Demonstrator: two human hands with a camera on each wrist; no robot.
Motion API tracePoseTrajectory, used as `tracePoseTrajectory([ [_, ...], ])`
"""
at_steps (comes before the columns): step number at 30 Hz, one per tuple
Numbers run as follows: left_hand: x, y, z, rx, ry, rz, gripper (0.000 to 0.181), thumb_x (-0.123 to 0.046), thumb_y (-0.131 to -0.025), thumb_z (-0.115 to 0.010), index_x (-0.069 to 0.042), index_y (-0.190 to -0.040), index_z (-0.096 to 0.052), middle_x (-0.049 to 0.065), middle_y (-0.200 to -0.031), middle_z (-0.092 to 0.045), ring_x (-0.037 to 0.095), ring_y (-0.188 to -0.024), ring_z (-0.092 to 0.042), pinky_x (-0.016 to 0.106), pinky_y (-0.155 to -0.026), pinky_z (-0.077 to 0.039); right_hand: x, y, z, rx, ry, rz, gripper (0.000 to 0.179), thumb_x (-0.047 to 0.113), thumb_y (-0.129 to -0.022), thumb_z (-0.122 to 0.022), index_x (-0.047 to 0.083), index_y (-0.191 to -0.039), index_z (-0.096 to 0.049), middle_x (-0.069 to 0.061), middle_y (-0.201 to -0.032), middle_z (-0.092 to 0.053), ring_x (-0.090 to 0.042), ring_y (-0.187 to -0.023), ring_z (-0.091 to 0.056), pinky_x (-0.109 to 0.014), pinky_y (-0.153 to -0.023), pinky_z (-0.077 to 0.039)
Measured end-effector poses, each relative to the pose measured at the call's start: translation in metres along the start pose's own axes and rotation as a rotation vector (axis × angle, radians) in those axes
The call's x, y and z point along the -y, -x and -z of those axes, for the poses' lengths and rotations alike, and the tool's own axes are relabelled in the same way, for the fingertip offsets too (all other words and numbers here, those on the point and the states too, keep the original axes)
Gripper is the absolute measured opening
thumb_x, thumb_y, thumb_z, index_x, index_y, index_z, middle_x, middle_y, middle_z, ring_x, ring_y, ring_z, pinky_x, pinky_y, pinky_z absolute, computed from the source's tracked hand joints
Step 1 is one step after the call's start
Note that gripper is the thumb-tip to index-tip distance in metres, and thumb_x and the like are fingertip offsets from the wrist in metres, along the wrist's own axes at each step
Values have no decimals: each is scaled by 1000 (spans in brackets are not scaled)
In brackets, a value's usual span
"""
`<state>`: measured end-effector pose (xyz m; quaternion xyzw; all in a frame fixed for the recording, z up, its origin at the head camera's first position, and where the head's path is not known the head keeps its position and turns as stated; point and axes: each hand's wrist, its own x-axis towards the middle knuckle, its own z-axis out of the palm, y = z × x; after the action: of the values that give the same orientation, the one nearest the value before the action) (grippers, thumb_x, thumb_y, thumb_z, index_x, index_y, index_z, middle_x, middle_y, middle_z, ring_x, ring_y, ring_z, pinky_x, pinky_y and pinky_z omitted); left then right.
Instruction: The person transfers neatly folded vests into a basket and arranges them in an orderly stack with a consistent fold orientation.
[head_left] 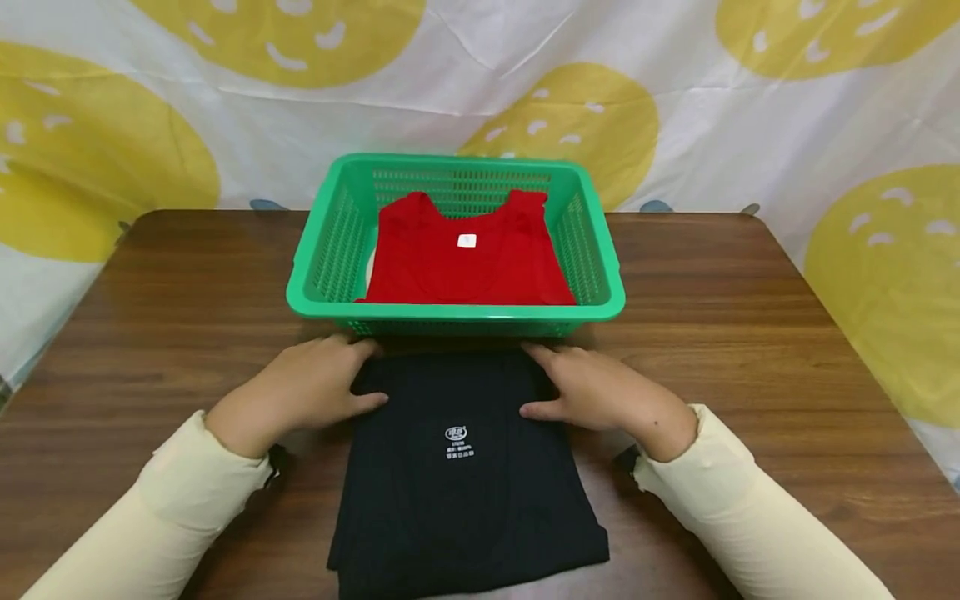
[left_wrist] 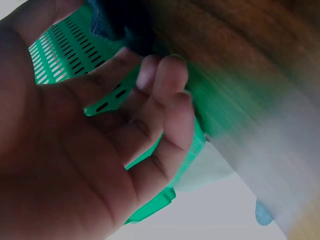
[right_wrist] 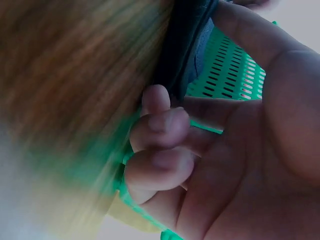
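A folded black shirt (head_left: pixel 465 500) with a small white printed label lies flat on the table, its far edge close to the basket. My left hand (head_left: pixel 315 383) grips its far left corner, thumb over the cloth and the other fingers curled at the side. At the far right corner my right hand (head_left: pixel 600 392) holds the cloth the same way. Both wrist views show curled fingers low by the tabletop, with dark cloth (right_wrist: pixel 187 45) between thumb and fingers in the right one. Part of the left grip is hidden behind the palm.
Just beyond the shirt stands a green plastic basket (head_left: pixel 465 312) with slotted walls. Inside it lies a red tank top (head_left: pixel 465 271) with a white tag. The brown wooden table (head_left: pixel 720 292) reaches back to a white curtain (head_left: pixel 697 142) with yellow patterns.
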<state>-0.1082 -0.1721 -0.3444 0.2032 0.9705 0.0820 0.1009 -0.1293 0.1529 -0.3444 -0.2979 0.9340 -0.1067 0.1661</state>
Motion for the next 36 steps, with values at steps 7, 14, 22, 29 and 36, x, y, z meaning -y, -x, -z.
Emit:
tracePoseTrajectory([
  [7, 1, -2, 0, -17, 142, -73, 34, -27, -83, -81, -11, -99, -55, 2, -80, -53, 17, -71, -51, 33, -65, -45, 0, -3, -2, -24, -19, -3, 59, 42, -85, -78, 7, -128, -56, -6, -111, -66, -20, -98, -62, -39, -85, -55],
  [14, 8, -6, -3, 64, 421, -119, 48, -19, -82, -83, -3, -121, -60, 2, -83, -54, 13, -71, -49, 27, -65, -44, 1, -4, -1, -39, -120, 43, 37, 34, -86, -79, 10, -110, -63, 3, -82, -60, -13, -75, -55, -30, -68, -47],
  [22, 16, -6, 2, 155, 408, -68, 35, -29, -81, -83, -12, -72, -55, -5, -62, -40, 9, -58, -33, 23, -55, -31, 0, -4, -1, -42, -301, 121, 19, 23, -93, -71, 13, -97, -55, 5, -71, -52, -7, -62, -50, -23, -61, -43],
  [29, 17, 1, 9, 345, 441, -103, 35, -38, -79, -83, -12, -81, -60, -5, -64, -53, 9, -59, -48, 24, -56, -41, -3, -6, -2, 16, -354, 107, 29, 27, -93, -72, 9, -104, -53, 1, -79, -57, -10, -68, -52, -26, -67, -45],
  [36, 9, 4, 8, 392, 430, -107, 40, -42, -78, -84, -12, -92, -61, -4, -67, -58, 9, -61, -53, 26, -58, -45, -5, -6, -2, 60, -342, 120, 43, 33, -85, -80, 6, -109, -57, 1, -89, -62, -11, -81, -58, -28, -74, -50],
])
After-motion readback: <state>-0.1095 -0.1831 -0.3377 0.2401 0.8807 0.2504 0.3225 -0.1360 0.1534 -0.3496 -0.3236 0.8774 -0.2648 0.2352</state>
